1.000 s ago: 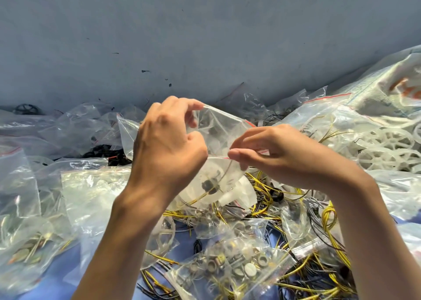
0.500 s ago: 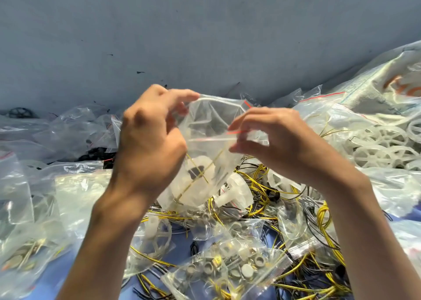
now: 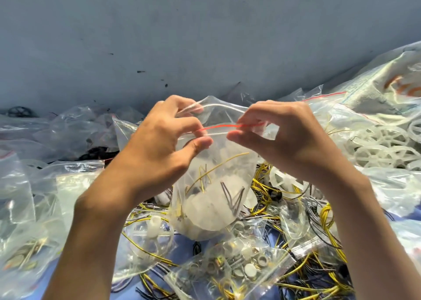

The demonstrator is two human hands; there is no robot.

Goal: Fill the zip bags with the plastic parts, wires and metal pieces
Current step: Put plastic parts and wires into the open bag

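Zip bag (image 3: 214, 185), clear, lifted above the heap at centre, hanging upright between both hands, mouth parted.

Far left, against the grey wall (image 3: 205, 37), a small black wheel (image 3: 19, 111). Below it, crumpled clear bags (image 3: 68, 131), one low down with flat metal pieces (image 3: 22, 254) inside.

Next, left hand (image 3: 164, 144), fingers curled, pinching the top edge at the left side: forefinger on the far lip, thumb on the near one. Between the hands, red zip line (image 3: 227, 126) along the near lip.

Inside, a white plastic part (image 3: 209, 208) at the bottom, a yellow wire (image 3: 218, 167) slanting up across it, a few grey metal pins (image 3: 232, 199). Underneath, on blue cloth (image 3: 184, 240), a flat bag of metal rings and discs (image 3: 234, 265).

Right hand (image 3: 287, 138), fingers curled, thumb and fingertips nipping the near lip at the right end of the red line.

Lower right, tangled yellow and black wires (image 3: 328, 220) loose among more bags. Far right, a heap of white plastic wheels (image 3: 387, 144), partly under clear film; above them, a large woven sack (image 3: 376, 90).
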